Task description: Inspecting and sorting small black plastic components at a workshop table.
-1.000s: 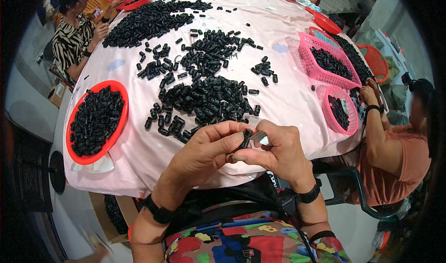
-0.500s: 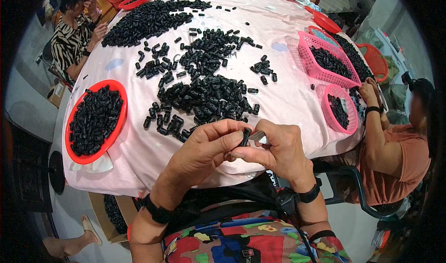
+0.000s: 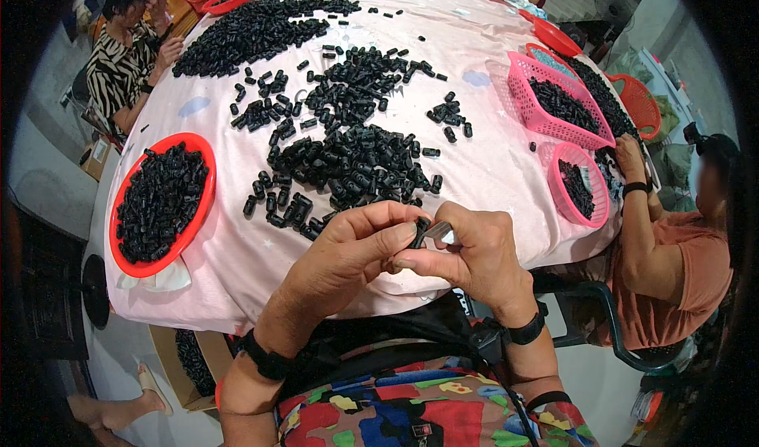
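Note:
Near the front edge of the table, my left hand [image 3: 356, 245] pinches a small black cylindrical part [image 3: 421, 227] between thumb and fingers. My right hand [image 3: 478, 249] is closed on a flat, silvery blade-like tool [image 3: 440, 232], whose near end lies against or very close to the black part. The right thumb reaches under the part toward the left fingers. Just beyond my hands spreads a heap of similar black parts [image 3: 348, 162] on the pink cloth. How far the tool extends inside my right hand is hidden.
A red tray [image 3: 209, 186] of black parts stands at left. Pink baskets [image 3: 515, 79] hold more at right, beside a co-worker in an orange shirt [image 3: 680, 257]. Another person [image 3: 118, 67] sits at far left near a large black heap [image 3: 245, 40]. Below is an open cardboard box [image 3: 170, 360].
My hands stay almost in place, with the black part and the tool tilted slightly differently. At right, the co-worker's hands have shifted a little.

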`<state>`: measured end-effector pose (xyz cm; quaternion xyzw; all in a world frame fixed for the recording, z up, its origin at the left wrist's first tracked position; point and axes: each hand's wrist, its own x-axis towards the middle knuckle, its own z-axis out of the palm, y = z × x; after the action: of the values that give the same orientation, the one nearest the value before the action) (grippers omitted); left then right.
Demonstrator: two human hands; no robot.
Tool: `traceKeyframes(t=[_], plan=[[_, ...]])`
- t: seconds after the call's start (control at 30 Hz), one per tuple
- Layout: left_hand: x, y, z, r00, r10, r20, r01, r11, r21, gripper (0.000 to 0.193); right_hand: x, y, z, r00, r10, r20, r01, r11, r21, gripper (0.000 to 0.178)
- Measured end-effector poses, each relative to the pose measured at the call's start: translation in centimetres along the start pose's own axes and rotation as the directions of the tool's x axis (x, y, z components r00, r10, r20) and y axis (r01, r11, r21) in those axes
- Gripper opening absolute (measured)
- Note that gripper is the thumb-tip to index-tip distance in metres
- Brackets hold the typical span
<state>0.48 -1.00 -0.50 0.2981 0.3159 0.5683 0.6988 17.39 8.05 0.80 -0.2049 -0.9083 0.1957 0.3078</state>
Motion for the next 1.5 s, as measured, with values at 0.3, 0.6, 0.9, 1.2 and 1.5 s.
traceKeyframes(t=[0.3, 0.6, 0.9, 1.2, 1.5], plan=[[0.1, -0.2, -0.2, 0.999, 0.031, -0.022, -0.031, 1.000, -0.007, 0.028, 0.0, -0.1, 0.0, 1.000, -0.014, 0.024, 0.014, 1.000, 0.004, 0.041], [0.1, 0.4, -0.3, 0.998, -0.041, -0.041, 0.039, 0.998, -0.057, 0.024, 0.1, 0.0, -0.5, 0.998, -0.051, -0.022, 0.055, 0.933, 0.357, 0.031], [0.2, -0.1, -0.6, 0.995, 0.099, -0.026, -0.100, 0.992, -0.079, 0.026, 0.2, -1.0, -0.3, 0.987, 0.135, -0.087, -0.100, 0.939, 0.330, 0.020], [0.4, -0.4, -1.0, 0.988, 0.154, 0.000, -0.154, 0.987, -0.043, 0.025, 0.4, -1.6, -0.1, 0.984, 0.056, -0.169, -0.007, 0.960, 0.279, 0.029], [0.5, -0.7, -0.3, 0.990, 0.132, -0.039, -0.134, 0.989, -0.055, 0.028, 0.1, -0.5, 0.4, 0.950, -0.211, -0.229, 0.236, 0.968, 0.089, 0.025]])
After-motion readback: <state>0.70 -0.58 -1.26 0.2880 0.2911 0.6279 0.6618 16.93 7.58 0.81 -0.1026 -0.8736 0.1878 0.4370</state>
